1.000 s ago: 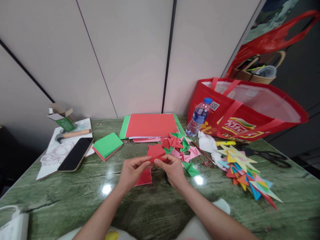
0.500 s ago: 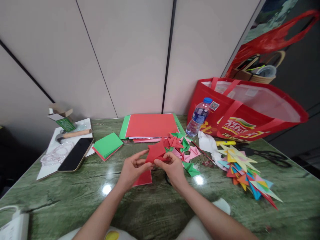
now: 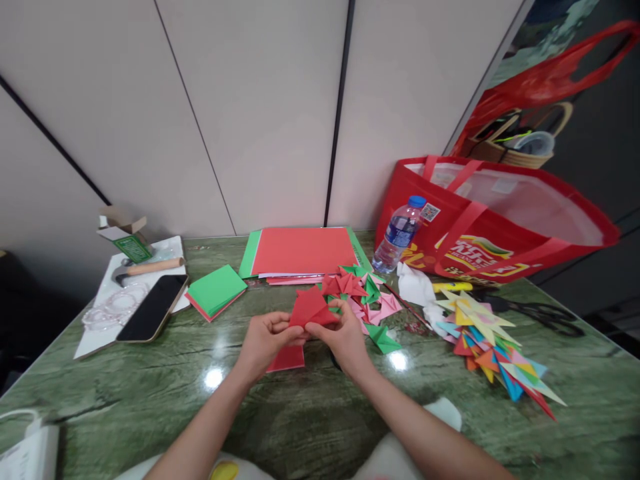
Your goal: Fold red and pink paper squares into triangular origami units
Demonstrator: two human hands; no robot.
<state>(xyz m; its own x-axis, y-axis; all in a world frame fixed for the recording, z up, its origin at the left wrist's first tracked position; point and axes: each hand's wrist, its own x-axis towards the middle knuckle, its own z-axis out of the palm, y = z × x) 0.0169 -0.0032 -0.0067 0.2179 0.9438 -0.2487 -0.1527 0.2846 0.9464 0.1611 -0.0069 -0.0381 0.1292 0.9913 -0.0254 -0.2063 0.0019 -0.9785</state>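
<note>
A folded sheet of red paper [image 3: 311, 307] is held up between both hands, over the middle of the table. My left hand [image 3: 265, 340] pinches its lower left edge with thumb and fingers. At its lower right, my right hand [image 3: 345, 333] grips the paper, thumb in front and fingers behind. Beneath the hands lies a red paper square [image 3: 287, 359], partly hidden. Just beyond my right hand is a pile of folded red, green and pink paper pieces [image 3: 350, 285], with a green folded piece [image 3: 383, 339] at its near side.
A stack of coloured sheets [image 3: 305, 250] lies by the wall, with green paper squares [image 3: 216, 291] to its left. Further left are a phone [image 3: 153, 310] and a hammer [image 3: 150, 267]. A water bottle [image 3: 400, 233], red bag [image 3: 480, 227], scissors [image 3: 540, 313] and multicoloured folded papers [image 3: 500, 353] stand or lie right.
The red paper's folded lower edge has shifted in the fingers, and its right corner now points out over my right thumb. My left fingers have moved slightly lower along the paper.
</note>
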